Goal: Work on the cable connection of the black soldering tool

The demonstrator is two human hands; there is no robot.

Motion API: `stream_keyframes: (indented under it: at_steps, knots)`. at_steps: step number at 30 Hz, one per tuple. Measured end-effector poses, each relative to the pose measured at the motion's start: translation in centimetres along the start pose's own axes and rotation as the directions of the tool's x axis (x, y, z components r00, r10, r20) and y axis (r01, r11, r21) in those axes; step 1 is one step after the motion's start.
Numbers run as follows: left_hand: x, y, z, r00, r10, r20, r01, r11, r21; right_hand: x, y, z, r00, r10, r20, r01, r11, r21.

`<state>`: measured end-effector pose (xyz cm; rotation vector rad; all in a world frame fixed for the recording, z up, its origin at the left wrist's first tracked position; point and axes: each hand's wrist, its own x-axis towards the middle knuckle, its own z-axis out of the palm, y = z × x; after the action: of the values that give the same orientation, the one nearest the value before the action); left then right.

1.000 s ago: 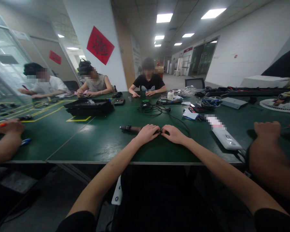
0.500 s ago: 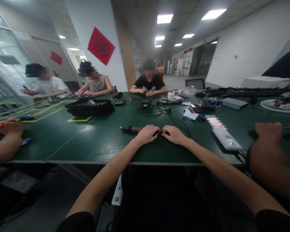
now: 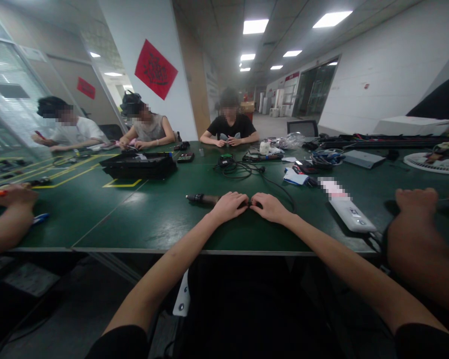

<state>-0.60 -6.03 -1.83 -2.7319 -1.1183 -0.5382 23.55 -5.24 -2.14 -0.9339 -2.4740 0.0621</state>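
Observation:
A slim, dark, corded power tool (image 3: 210,199), apparently an electric screwdriver, lies on the green table with its narrow tip pointing left. My left hand (image 3: 229,207) is closed over its body, fingers curled round the rear half. Against it from the right, my right hand (image 3: 270,207) pinches at the tool's tail end, where a black cable (image 3: 290,194) seems to join. The fingertips of both hands almost meet, and they hide the joint between tool and cable. From beside my right hand the cable curves back toward a loose coil.
Beyond my hands lie the cable coil (image 3: 239,171) and a black tray (image 3: 138,166). At right are a white power strip (image 3: 353,217), a blue-white packet (image 3: 296,177) and a white fan grille (image 3: 434,163). Neighbours' arms rest at both sides; several people sit opposite.
My hands and the tool stay almost in place. Across the table, the person opposite has shifted their hands slightly, and the person at far left has lifted their head and hand a little.

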Motion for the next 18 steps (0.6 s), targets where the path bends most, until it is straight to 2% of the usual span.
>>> stream_keyframes:
  at_steps: [4,18]
  knots:
    - [-0.04,0.03,-0.07,0.999,0.035,0.003,-0.035,0.999,0.000,0.00,0.03,0.06,1.000,-0.004,-0.003,0.004,1.000,-0.002]
    - [0.12,-0.20,0.11,1.000,0.009,0.007,-0.009,1.000,0.005,-0.03,-0.13,-0.16,1.000,0.003,-0.003,-0.003,1.000,0.016]
